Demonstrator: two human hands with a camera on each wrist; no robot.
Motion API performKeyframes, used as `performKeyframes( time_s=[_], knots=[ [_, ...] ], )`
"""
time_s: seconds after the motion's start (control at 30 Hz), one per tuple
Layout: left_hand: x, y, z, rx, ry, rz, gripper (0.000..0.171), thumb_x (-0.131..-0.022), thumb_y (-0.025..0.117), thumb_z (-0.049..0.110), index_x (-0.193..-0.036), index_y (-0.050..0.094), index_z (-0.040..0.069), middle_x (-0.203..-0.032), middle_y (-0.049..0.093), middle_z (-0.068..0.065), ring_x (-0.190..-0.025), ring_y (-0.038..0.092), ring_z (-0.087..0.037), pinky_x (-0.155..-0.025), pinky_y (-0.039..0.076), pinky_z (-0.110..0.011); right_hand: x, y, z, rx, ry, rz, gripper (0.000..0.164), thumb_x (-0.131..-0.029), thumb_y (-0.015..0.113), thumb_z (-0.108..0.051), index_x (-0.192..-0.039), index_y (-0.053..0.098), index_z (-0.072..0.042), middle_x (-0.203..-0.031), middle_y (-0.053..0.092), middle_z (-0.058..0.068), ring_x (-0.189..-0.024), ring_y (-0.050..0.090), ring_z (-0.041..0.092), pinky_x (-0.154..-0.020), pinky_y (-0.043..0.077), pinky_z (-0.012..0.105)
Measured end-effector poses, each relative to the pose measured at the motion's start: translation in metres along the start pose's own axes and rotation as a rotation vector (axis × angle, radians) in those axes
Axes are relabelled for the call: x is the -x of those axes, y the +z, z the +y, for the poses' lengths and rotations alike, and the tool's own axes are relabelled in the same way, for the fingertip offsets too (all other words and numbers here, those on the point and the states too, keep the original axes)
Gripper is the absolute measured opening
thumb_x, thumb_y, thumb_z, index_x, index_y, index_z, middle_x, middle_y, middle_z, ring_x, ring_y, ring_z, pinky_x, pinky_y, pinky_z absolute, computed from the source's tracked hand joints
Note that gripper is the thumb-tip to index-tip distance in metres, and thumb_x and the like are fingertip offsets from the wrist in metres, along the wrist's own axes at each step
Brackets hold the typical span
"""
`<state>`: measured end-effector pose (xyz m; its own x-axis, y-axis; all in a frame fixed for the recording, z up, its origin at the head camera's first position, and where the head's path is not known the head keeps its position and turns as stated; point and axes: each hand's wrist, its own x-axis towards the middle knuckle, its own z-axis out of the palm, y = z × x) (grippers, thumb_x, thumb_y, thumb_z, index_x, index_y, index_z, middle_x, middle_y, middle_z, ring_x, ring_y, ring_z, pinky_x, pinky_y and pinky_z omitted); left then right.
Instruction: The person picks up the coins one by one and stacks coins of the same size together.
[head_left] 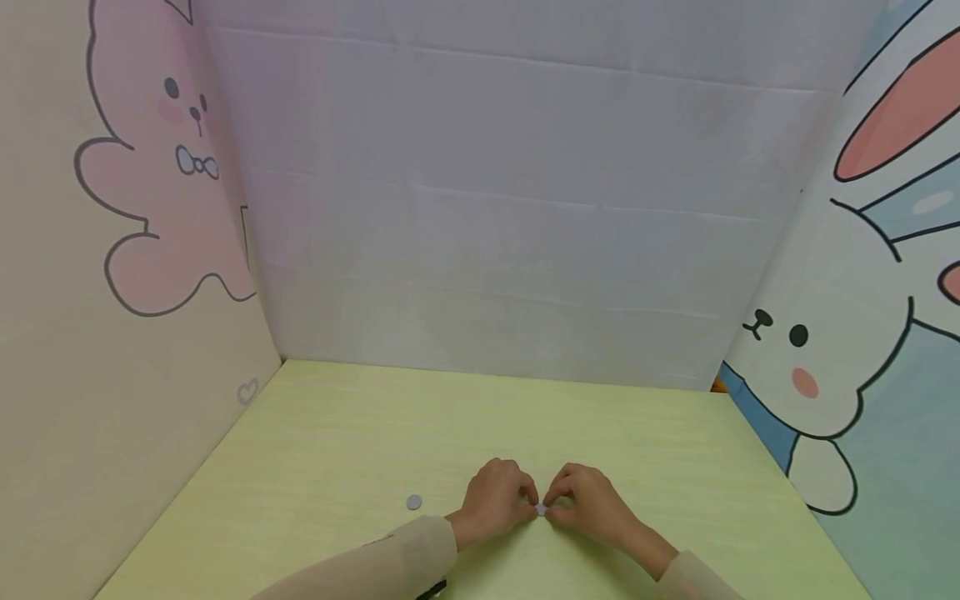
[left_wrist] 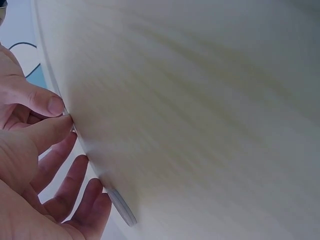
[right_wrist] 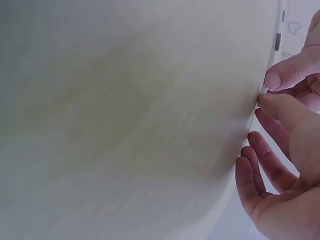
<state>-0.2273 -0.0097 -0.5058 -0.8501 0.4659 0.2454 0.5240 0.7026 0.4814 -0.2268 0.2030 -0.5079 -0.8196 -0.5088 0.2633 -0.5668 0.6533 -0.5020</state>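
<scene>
A small pale grey piece (head_left: 541,509) lies low at the table surface, between the fingertips of both hands. My left hand (head_left: 497,502) pinches it from the left with thumb and forefinger. From the right, my right hand (head_left: 591,506) does the same, its thumb and forefinger close to the left ones. In both wrist views the fingertips mostly hide the piece, and I cannot tell its exact kind. Other fingers of the left hand (left_wrist: 55,185) are loosely bent near the tabletop. Left of that hand lies a flat grey disc (head_left: 414,502), whose thick rim shows in the left wrist view.
The hands work over a pale yellow-green table (head_left: 360,433). A white sheet (head_left: 495,217) hangs behind it. Side panels with a pink cartoon animal (head_left: 165,192) and a white rabbit (head_left: 825,367) border the table left and right.
</scene>
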Motion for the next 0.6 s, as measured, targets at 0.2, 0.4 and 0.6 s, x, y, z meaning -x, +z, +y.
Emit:
performKeyframes(
  time_s=[0.2,0.4,0.6],
  knots=[
    [0.0,0.0015,-0.001,0.002,0.005,0.011,0.009,-0.083,0.092,0.021,-0.079,0.084,0.022,-0.08,0.066,0.01,-0.076,0.048,-0.003,-0.066,0.041,-0.021,0.0,-0.0001,-0.0006,-0.009,0.001,-0.003,0.008,-0.085,0.09,-0.012,-0.083,0.084,-0.018,-0.093,0.071,-0.009,-0.088,0.065,0.008,-0.076,0.054,0.027],
    [0.0,0.0064,-0.0045,-0.009,0.016,0.031,0.009,-0.082,0.092,0.021,-0.079,0.084,0.023,-0.079,0.064,0.009,-0.074,0.047,-0.002,-0.064,0.04,-0.02,-0.0002,0.0003,0.0001,0.004,-0.014,0.005,0.008,-0.085,0.09,-0.013,-0.083,0.084,-0.018,-0.092,0.071,-0.01,-0.088,0.065,0.007,-0.076,0.054,0.027],
    [0.0,0.0067,-0.0048,0.005,0.024,0.037,0.009,-0.081,0.092,0.019,-0.079,0.084,0.022,-0.078,0.064,0.009,-0.073,0.047,-0.002,-0.064,0.041,-0.021,0.0003,0.0,0.0006,0.011,-0.018,0.006,0.008,-0.085,0.09,-0.013,-0.083,0.084,-0.019,-0.092,0.071,-0.011,-0.088,0.065,0.007,-0.077,0.055,0.027]
  ],
)
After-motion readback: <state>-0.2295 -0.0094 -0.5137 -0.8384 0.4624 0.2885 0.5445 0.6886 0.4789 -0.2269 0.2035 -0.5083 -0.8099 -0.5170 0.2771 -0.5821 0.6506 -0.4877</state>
